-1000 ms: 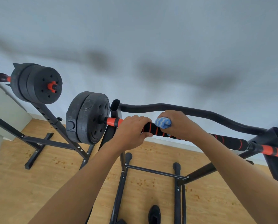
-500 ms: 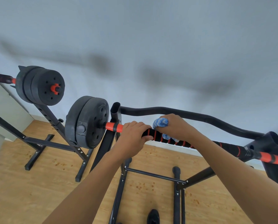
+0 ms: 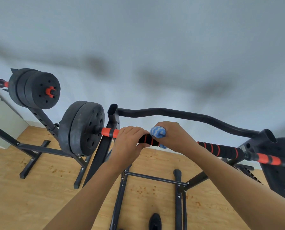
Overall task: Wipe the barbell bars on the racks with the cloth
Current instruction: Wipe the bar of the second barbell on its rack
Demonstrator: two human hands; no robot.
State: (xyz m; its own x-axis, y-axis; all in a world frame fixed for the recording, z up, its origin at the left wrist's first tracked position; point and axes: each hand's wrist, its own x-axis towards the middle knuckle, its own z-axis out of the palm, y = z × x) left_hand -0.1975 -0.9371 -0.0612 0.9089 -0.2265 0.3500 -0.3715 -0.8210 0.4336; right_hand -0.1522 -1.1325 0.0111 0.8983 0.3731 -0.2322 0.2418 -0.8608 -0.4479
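left hand [image 3: 127,143] gripping black foam-sleeved barbell bar with red rings [image 3: 221,149], near rack's left upright | right hand [image 3: 175,136] clutching blue wavy-striped cloth [image 3: 158,132] around bar | risk: bunched cloth slipping off foam, skipping patches

Both hands [image 3: 153,140] on the barbell bar [image 3: 221,149], cloth [image 3: 158,132] between.

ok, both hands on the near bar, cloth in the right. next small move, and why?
Probably slide the right hand with the blue cloth rightward along the bar. The left hand grips the bar by the orange collar, steadying it, and the long black-and-red grip to the right lies bare.
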